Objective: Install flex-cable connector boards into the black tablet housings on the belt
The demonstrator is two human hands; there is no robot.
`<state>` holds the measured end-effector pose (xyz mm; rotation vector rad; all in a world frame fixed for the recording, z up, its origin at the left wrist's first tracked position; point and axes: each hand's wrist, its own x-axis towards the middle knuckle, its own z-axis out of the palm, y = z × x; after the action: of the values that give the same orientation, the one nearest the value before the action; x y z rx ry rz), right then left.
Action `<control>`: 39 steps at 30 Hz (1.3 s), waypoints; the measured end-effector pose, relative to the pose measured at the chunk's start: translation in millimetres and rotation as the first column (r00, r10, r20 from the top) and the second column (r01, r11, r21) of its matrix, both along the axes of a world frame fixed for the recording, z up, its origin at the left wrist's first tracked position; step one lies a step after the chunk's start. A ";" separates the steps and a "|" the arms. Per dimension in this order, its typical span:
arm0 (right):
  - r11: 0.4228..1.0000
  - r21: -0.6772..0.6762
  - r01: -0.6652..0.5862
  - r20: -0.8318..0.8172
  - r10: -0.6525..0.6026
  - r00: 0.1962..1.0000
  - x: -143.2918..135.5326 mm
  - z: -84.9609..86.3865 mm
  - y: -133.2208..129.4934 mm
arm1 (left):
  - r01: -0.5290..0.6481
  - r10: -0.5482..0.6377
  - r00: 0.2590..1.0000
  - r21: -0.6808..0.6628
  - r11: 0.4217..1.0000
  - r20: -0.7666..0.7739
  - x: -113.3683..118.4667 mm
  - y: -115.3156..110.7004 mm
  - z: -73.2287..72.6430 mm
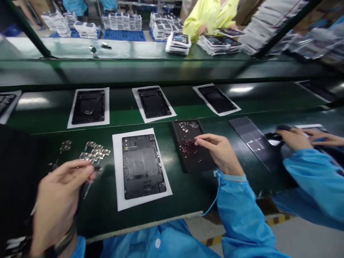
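My left hand (63, 193) is closed in a pinch beside a pile of small metallic electronic parts (95, 152). A small dark part and a thin strip show by its blurred fingertips; what the fingers hold is unclear. Pinched fingertips of my right hand (221, 150) are low over a shallow black tray (199, 166), among scattered tiny silver and reddish pieces (188, 147). Anything between those fingers is too small to name. Between my hands, an open black tablet housing (142, 166) lies inside-up on a white sheet (120, 200).
Along the back strip of the green bench lie more tablet housings (88, 106) on white sheets. At right are a clear plastic sheet (249, 138) and a co-worker's hands (294, 138). Stacked tablets (178, 43) and a person in yellow (209, 18) are beyond the raised shelf.
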<state>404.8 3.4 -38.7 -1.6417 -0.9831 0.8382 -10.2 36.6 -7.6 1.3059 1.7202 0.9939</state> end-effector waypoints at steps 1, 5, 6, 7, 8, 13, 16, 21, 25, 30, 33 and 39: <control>1.000 -0.011 -0.019 0.012 0.019 1.000 -5.8 2.4 0.9 | -0.012 0.017 0.992 -0.044 0.999 0.124 14.6 1.3 2.3; 0.939 -0.075 -0.335 0.036 0.338 0.941 -53.8 5.7 4.7 | 0.128 -0.072 0.924 -0.126 0.984 0.376 55.0 12.8 -12.7; 0.898 -0.084 -0.433 0.040 0.437 0.899 -69.2 4.3 5.8 | 0.160 -0.096 0.910 -0.129 0.979 0.404 60.8 15.2 -19.1; 0.851 -0.089 -0.517 0.043 0.522 0.852 -84.3 1.9 7.1 | 0.191 -0.117 0.895 -0.134 0.972 0.431 65.8 16.9 -25.0; 0.808 -0.088 -0.583 0.044 0.588 0.808 -98.2 -1.2 8.5 | 0.222 -0.135 0.880 -0.141 0.965 0.456 70.1 17.9 -30.2; 0.741 -0.041 -0.670 0.005 0.671 0.741 -135.9 -19.3 13.8 | 0.350 -0.209 0.818 -0.175 0.920 0.535 84.7 17.3 -44.4; 0.759 -0.053 -0.649 -0.051 0.647 0.761 -137.6 -24.3 14.3 | 0.409 -0.233 0.786 -0.200 0.890 0.572 86.9 16.8 -48.9; 0.756 -0.091 -0.648 -0.088 0.642 0.761 -135.0 -24.5 14.4 | 0.443 -0.237 0.763 -0.220 0.869 0.601 85.7 17.5 -53.7; 0.759 -0.093 -0.645 -0.088 0.639 0.764 -134.7 -23.9 14.0 | 0.459 -0.250 0.757 -0.220 0.861 0.604 84.4 18.2 -56.6; 0.778 -0.083 -0.622 -0.032 0.622 0.782 -135.0 -22.5 11.8 | 0.443 -0.227 0.766 -0.237 0.865 0.602 85.5 18.8 -58.5; 0.790 -0.083 -0.608 -0.038 0.607 0.794 -135.1 -21.7 10.9 | 0.434 -0.215 0.773 -0.250 0.866 0.597 86.1 18.6 -57.3; 0.814 -0.107 -0.571 -0.071 0.567 0.821 -137.3 -23.6 10.4 | 0.416 -0.210 0.785 -0.244 0.876 0.583 87.1 15.6 -57.8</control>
<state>267.6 13.8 -62.4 -1.4325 -1.4579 1.3482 76.9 52.3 -65.5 0.9124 1.1215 0.7084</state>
